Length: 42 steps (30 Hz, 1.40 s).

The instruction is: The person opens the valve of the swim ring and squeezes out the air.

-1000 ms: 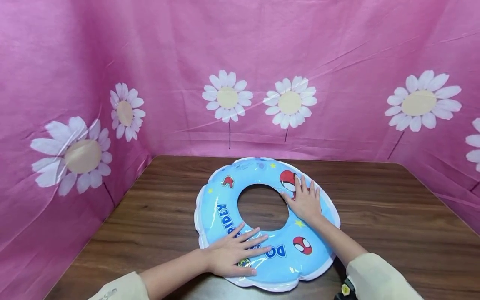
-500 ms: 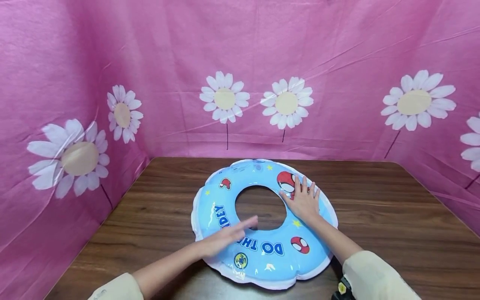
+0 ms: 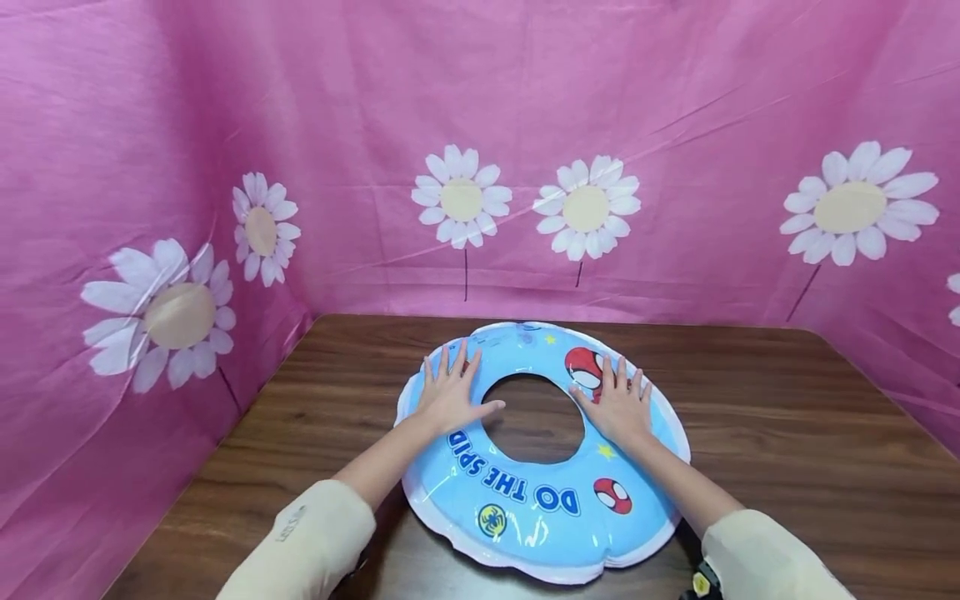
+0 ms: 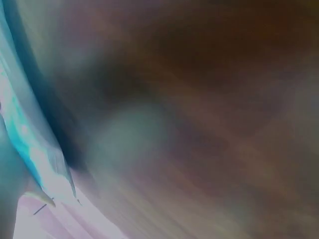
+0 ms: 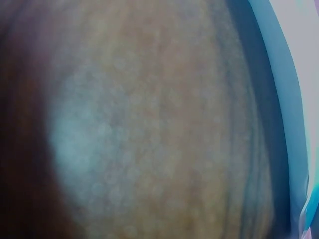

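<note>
A light blue inflatable swim ring [image 3: 540,533] with a white scalloped edge, blue lettering and red cartoon heads lies flat on the wooden table [image 3: 780,417]. On its left side rests my left hand [image 3: 448,398], fingers spread and pointing away, thumb reaching over the edge of the central hole. My right hand [image 3: 618,408] lies on the ring's right side with straight, spread fingers, partly covering a red cartoon head. Only a slice of the swim ring [image 4: 37,144] shows at the left of the blurred left wrist view. Its side [image 5: 284,84] borders the right wrist view.
Pink cloth [image 3: 360,100] printed with white daisies hangs behind the table and along both sides. A small black device with a yellow mark [image 3: 701,583] sits by the right sleeve, near the front of the ring.
My left hand has lifted off the front left of the ring, over the lettering, and come down farther back on its left side. My right hand stays in place on the ring.
</note>
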Motion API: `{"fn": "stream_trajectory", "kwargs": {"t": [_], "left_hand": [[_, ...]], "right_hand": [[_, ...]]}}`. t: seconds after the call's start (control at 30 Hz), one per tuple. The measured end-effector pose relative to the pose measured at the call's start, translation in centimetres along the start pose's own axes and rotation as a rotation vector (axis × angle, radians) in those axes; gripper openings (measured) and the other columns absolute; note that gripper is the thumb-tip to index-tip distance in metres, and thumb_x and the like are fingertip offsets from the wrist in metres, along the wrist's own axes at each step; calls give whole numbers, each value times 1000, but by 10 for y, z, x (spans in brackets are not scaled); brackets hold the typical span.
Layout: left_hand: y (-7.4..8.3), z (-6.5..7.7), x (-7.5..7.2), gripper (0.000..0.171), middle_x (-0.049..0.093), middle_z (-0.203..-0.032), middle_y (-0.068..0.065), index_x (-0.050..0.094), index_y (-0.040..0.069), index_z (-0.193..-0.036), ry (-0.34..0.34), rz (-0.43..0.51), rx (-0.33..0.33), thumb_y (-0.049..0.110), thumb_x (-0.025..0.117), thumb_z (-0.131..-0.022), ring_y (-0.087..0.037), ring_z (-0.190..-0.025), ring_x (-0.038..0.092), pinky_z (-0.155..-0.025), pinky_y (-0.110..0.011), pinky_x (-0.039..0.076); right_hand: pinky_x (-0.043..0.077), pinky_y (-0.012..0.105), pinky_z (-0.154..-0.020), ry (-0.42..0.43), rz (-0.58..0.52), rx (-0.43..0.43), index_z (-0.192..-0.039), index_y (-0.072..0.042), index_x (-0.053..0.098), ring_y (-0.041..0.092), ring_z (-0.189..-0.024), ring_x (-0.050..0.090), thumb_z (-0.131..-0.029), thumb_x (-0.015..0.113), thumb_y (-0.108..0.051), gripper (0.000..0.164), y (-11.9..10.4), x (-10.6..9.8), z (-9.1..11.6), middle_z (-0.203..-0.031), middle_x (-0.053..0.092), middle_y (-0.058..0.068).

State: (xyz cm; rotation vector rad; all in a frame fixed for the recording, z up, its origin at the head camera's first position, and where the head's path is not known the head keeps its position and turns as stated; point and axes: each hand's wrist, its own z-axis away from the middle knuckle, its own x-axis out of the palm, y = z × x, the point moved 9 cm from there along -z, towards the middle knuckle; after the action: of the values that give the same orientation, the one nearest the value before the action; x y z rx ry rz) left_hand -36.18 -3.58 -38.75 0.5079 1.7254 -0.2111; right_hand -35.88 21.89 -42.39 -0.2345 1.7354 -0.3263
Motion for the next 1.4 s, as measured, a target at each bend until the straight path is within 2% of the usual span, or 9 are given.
{"fn": "stream_trajectory", "kwargs": {"t": [0.17, 0.27, 0.47, 0.67, 1.0, 1.27, 1.4], "left_hand": [[-17, -7, 22, 89, 4, -152, -11, 11, 18, -149, -1, 14, -138, 72, 36, -82, -37, -135, -5, -101, -62, -2], [-23, -7, 29, 85, 3, -152, -13, 10, 18, -149, 16, 49, -180, 70, 32, -85, -39, -135, -1, -101, -62, 0], [-23, -11, 36, 79, -4, -152, -13, 3, 20, -149, -18, 88, -177, 66, 28, -89, -42, -134, -3, -100, -63, -1], [-21, -11, 40, 74, -1, -152, -13, 4, 24, -149, -79, 78, -193, 64, 24, -90, -43, -133, -2, -99, -64, -2], [-23, -14, 44, 69, 3, -152, -11, 7, 27, -149, -163, 50, -240, 63, 18, -91, -42, -134, -2, -100, -62, -4], [-24, -15, 47, 68, 4, -152, -10, 10, 29, -148, -234, 39, -258, 64, 19, -91, -41, -134, -4, -99, -63, -5], [-24, -15, 45, 67, 7, -152, -11, 15, 29, -148, -242, 50, -269, 64, 21, -91, -41, -134, -3, -99, -63, -5]], "right_hand": [[-5, 61, -101, -11, -10, 8, -146, 1, 9, 54, -128, 0, -86, 43, -62, 93, -1, 3, 3, -146, 3, 30], [-6, 61, -101, -10, -6, 7, -146, -1, 8, 54, -128, -1, -86, 42, -62, 92, -1, 3, 2, -147, 2, 30], [-4, 62, -100, 13, 13, -9, -148, -11, 9, 55, -128, 0, -87, 40, -62, 85, 0, 1, -2, -148, 1, 27], [-4, 64, -99, -6, 31, -23, -149, -17, 13, 57, -127, 2, -89, 39, -61, 78, -1, 2, -2, -149, 1, 26], [-4, 65, -98, -44, 65, -13, -147, -16, 20, 57, -127, 1, -89, 36, -61, 76, -2, 2, -3, -147, 6, 27], [-3, 66, -97, -90, 83, -7, -146, -13, 25, 58, -126, 1, -88, 33, -63, 76, -5, 1, -1, -145, 12, 30], [-4, 67, -97, -131, 106, 6, -146, -14, 24, 58, -126, -1, -89, 34, -61, 74, -3, 4, -3, -145, 10, 30]]}}
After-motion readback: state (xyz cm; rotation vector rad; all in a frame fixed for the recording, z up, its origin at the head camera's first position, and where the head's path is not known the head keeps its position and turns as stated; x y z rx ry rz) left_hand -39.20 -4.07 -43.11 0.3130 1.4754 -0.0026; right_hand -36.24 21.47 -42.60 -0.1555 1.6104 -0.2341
